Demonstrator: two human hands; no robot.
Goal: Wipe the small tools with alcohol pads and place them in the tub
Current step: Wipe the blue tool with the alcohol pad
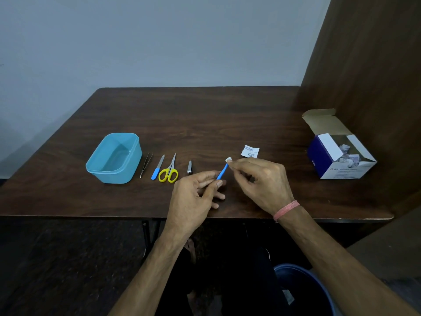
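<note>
- Blue stick (pixel 221 172) pinched in left hand (pixel 193 197); right hand (pixel 262 179) pinches white pad (pixel 228 159) on its tip.
- Tub (pixel 114 158) holds nothing; tweezers (pixel 145 164), file (pixel 157 168), scissors (pixel 169 171), clipper (pixel 189 168) wait unwiped.

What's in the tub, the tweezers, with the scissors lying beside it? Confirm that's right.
Not right. In the head view the tub holds nothing; the tweezers lie on the table just right of it. The scissors do lie beside it.

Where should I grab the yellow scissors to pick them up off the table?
Take the yellow scissors by their loop handles, coming from above on the near side. They lie flat and closed, loops toward you, blades pointing away. The nail file and nail clipper flank them, so a straight-down pinch looks safest.
</note>
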